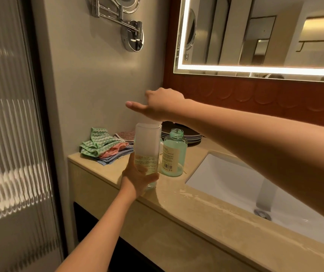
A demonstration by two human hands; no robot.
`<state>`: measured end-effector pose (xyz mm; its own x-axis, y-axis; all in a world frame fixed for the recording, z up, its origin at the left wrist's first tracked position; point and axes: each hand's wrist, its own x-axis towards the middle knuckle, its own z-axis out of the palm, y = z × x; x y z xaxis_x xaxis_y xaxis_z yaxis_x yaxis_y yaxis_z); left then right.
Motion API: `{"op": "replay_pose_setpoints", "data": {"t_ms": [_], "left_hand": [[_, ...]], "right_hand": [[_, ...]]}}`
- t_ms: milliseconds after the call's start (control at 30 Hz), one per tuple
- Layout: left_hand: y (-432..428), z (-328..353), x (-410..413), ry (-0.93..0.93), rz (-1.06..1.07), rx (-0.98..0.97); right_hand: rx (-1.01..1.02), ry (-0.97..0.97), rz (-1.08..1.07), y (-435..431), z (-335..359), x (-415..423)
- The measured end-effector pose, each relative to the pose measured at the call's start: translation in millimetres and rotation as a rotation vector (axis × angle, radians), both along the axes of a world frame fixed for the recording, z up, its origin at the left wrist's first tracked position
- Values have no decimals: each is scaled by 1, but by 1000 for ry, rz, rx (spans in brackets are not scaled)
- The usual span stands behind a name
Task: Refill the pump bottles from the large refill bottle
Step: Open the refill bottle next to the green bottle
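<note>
A tall clear bottle (147,146) with a little pale liquid stands upright on the beige counter (206,213). My left hand (137,177) grips its lower part. My right hand (157,105) is on the bottle's top, thumb stretched out to the left; whether it holds a cap is hidden. Just right of it stands a shorter green bottle (173,154) with an open neck, no pump on it, and a label with a barcode.
Folded cloths (104,148) in green, pink and blue lie at the counter's far left. Dark stacked plates (186,135) sit behind the bottles. A white sink (235,181) with a faucet (265,195) lies to the right. A ribbed glass door is at left.
</note>
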<state>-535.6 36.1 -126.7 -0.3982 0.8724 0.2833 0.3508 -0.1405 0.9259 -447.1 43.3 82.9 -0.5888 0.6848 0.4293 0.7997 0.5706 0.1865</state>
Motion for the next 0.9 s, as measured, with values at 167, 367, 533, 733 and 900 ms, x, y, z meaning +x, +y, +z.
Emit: {"op": "replay_pose_setpoints", "data": {"t_ms": [167, 367, 533, 733, 900], "left_hand": [[-1, 2, 0, -1, -10, -10], [0, 0, 0, -18, 0, -15], [-2, 3, 1, 16, 5, -42], [-7, 6, 3, 15, 4, -10], [-8, 4, 3, -6, -2, 7]], "right_hand": [[-237, 6, 181, 6, 3, 3], [-230, 35, 325, 3, 6, 7], [43, -96, 47, 5, 0, 4], [-414, 64, 217, 6, 8, 6], [-485, 72, 219, -3, 10, 1]]}}
